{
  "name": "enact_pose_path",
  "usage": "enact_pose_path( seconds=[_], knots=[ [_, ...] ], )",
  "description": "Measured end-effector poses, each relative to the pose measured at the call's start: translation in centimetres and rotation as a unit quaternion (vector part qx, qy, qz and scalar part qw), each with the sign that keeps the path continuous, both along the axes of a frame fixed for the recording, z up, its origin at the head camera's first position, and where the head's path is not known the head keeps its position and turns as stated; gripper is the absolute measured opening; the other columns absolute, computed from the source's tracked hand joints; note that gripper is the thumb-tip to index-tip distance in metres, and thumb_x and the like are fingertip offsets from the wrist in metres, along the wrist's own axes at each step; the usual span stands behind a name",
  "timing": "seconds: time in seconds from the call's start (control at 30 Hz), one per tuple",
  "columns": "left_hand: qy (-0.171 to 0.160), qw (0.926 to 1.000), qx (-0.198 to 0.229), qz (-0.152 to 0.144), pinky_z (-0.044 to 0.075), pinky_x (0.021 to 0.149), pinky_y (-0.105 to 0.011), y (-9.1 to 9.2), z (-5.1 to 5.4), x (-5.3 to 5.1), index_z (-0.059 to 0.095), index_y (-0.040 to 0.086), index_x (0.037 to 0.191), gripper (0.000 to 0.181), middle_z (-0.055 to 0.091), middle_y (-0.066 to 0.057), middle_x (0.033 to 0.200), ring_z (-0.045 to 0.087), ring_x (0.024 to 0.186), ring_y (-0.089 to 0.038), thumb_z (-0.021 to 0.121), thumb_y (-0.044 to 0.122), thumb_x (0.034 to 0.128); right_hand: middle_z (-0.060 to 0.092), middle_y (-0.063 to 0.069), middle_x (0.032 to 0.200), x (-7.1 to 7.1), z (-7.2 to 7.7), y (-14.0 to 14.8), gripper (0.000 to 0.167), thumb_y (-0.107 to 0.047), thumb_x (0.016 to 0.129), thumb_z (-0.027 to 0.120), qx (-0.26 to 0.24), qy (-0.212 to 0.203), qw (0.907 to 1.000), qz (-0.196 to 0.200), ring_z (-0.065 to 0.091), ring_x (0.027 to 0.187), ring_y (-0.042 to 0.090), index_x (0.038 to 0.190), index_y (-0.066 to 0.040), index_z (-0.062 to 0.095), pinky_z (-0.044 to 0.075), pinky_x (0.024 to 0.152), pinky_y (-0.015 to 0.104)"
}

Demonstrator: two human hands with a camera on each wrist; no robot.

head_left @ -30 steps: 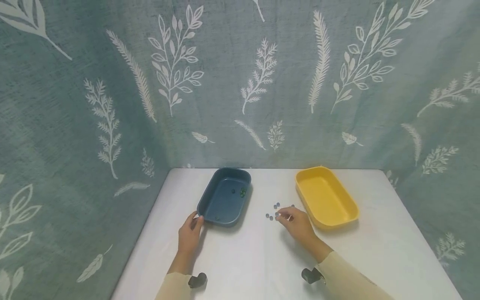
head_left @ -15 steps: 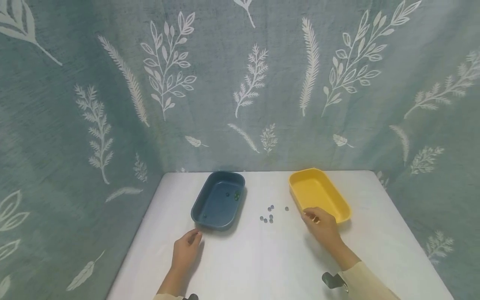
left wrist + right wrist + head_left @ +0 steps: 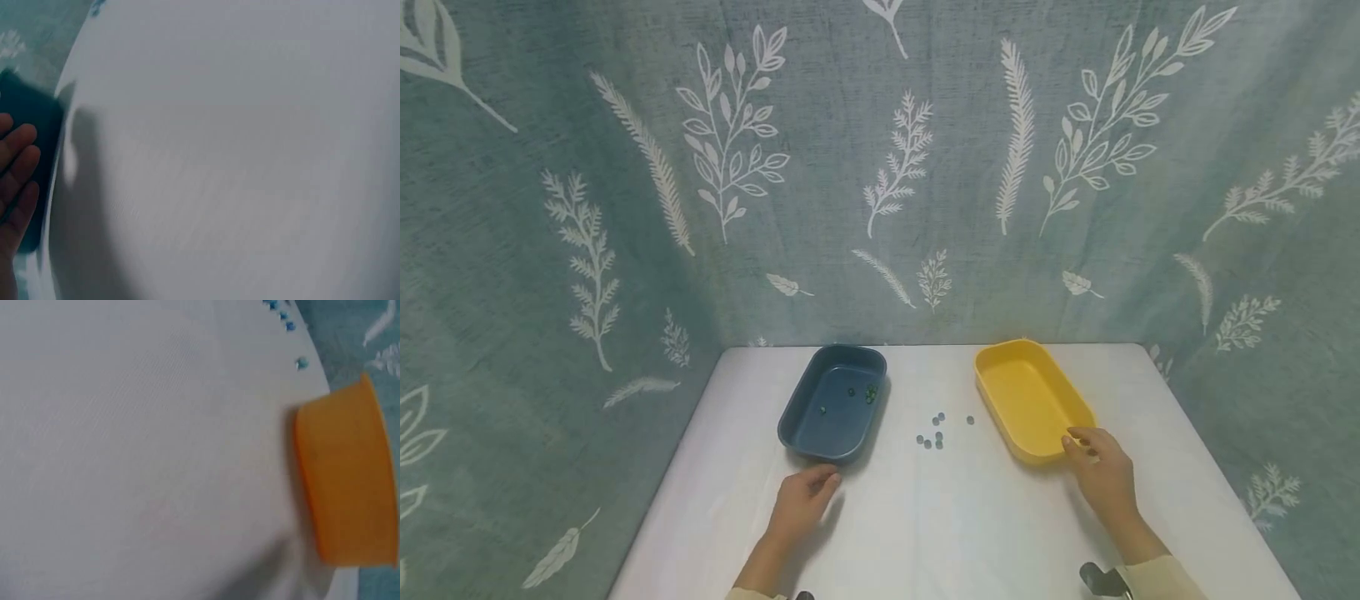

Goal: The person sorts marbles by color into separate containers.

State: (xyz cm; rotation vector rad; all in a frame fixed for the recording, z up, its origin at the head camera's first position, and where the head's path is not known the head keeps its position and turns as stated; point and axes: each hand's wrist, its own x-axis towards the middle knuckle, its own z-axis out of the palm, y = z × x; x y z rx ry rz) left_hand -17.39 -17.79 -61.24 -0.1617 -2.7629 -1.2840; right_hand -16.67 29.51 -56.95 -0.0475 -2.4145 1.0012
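Note:
A blue tray (image 3: 829, 433) lies at the left with several small dark green marbles (image 3: 871, 393) inside. At the right, angled, lies a yellow tray (image 3: 1028, 400), its side filling the right edge of the right wrist view. My left hand (image 3: 802, 500) is at the blue tray's near wall, its loosely bent fingers (image 3: 22, 164) in front of the tray in the left wrist view. My right hand (image 3: 1102, 473) is at the yellow tray's near right corner, with bent fingers overlapping the rim. Contact with that rim is unclear. The right wrist view lacks the hand.
Several small blue-grey marbles (image 3: 936, 422) lie loose on the white table (image 3: 955, 533) between the trays. A patterned green cloth (image 3: 850, 192) rises behind the table and along its sides.
My right hand has moved rightward from the loose marbles to the yellow tray's near corner. My left hand has left the blue tray's left corner for its near side; one marble inside has shifted.

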Motion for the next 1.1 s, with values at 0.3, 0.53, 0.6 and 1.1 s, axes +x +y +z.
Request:
enact_pose_path(
  seconds=[0.3, 0.53, 0.6, 1.1],
  knots=[
    [0.020, 0.9982, 0.028, -0.049, 0.051, 0.091, -0.046, 4.3, -1.1, 0.0, 0.072, 0.012, 0.111, 0.028, 0.072, 0.001, 0.106, 0.066, 0.104, -0.022, 0.063, 0.034, 0.0955, 0.046, 0.019, 0.133, -0.1, -1.7, 1.6, 0.038, -0.013, 0.092, 0.068, -0.054, -0.039, 0.9964, -0.053, 0.048, 0.115, 0.035, 0.125, 0.003, 0.057, 0.043, 0.089, 0.035],
    [0.002, 0.9970, 0.025, -0.073, 0.049, 0.095, -0.044, 7.4, -0.3, -1.0, 0.070, 0.014, 0.114, 0.027, 0.071, 0.002, 0.108, 0.064, 0.107, -0.021, 0.063, 0.032, 0.0952, 0.024, 0.020, 0.152, -0.1, -2.5, 1.4, 0.059, -0.033, 0.103, 0.049, -0.133, -0.118, 0.9827, -0.051, 0.031, 0.133, 0.043, 0.152, -0.008, 0.027, 0.033, 0.103, 0.061],
    [0.011, 0.9965, 0.020, -0.080, 0.050, 0.094, -0.042, 8.1, -0.5, -1.6, 0.071, 0.014, 0.113, 0.025, 0.071, 0.003, 0.106, 0.065, 0.106, -0.020, 0.064, 0.030, 0.0943, 0.018, 0.017, 0.156, -0.1, -2.8, 1.1, 0.064, -0.041, 0.104, 0.043, -0.153, -0.142, 0.9770, -0.046, 0.028, 0.136, 0.044, 0.156, -0.015, 0.017, 0.030, 0.105, 0.064],
    [0.007, 0.9946, -0.016, -0.102, 0.048, 0.096, -0.042, 10.4, 0.0, -4.2, 0.068, 0.008, 0.117, 0.029, 0.069, -0.005, 0.113, 0.063, 0.110, -0.025, 0.063, 0.024, 0.0936, 0.024, 0.026, 0.153, -0.6, -5.4, 1.0, 0.075, -0.046, 0.100, 0.048, -0.110, -0.151, 0.9815, -0.039, 0.023, 0.139, 0.048, 0.157, -0.015, 0.010, 0.020, 0.109, 0.065]
  ],
)
